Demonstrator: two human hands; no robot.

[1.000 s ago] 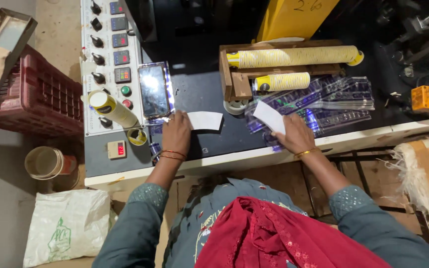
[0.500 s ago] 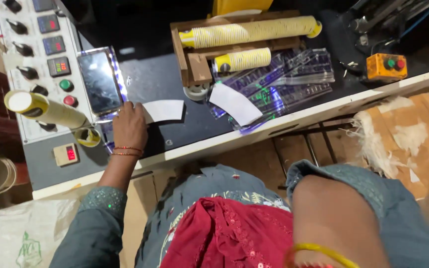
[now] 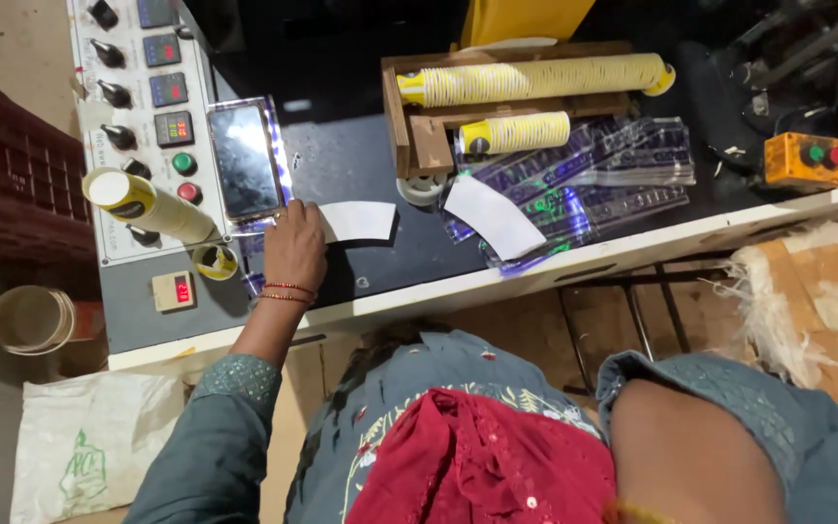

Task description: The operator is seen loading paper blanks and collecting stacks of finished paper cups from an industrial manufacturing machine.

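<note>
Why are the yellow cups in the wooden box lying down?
They are lying on their sides. The long cup stack and the short stack stretch sideways across the wooden box. Why, the picture does not show.

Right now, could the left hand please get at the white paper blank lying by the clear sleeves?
Probably yes: the left hand rests on another blank, and the dark worktop between it and the white paper blank looks unobstructed.

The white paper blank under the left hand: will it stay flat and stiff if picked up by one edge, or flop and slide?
The paper blank looks thin and flat, so it would probably bend when lifted by one edge. It seems very light, likely to slide on the smooth dark tabletop when nudged. The left hand rests on its end, which probably pins it.
</note>
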